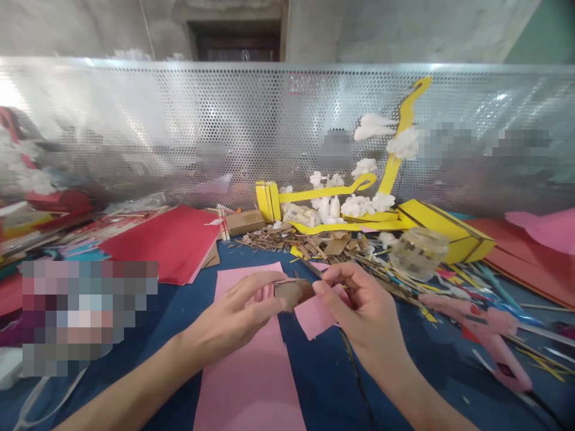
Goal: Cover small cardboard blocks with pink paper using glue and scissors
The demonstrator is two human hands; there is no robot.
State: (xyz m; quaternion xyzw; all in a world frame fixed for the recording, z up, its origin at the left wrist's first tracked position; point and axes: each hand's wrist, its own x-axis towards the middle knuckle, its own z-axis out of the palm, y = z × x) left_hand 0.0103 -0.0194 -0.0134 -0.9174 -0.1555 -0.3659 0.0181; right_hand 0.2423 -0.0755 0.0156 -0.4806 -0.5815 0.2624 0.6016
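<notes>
Both hands, left hand (238, 314) and right hand (359, 305), pinch a small cardboard piece (294, 292) between them above pink paper (251, 383).

A cardboard piece (294, 292) is held betw. the left hand (233, 320) and right hand (366, 311), above a paper sheet (251, 371) laid on the table (323, 383). A smaller paper scrap (314, 317) is pinched w/ the cardboard, just below it. Behind the hands, a scrap pile (314, 242) is spread. A glass jar (417, 252) is set right of the pile; a glue gun (489, 335) is laid right of the right hand. A stack of sheets (166, 242) lies behind-left. A perforated screen (179, 131) is stood at the back.
</notes>
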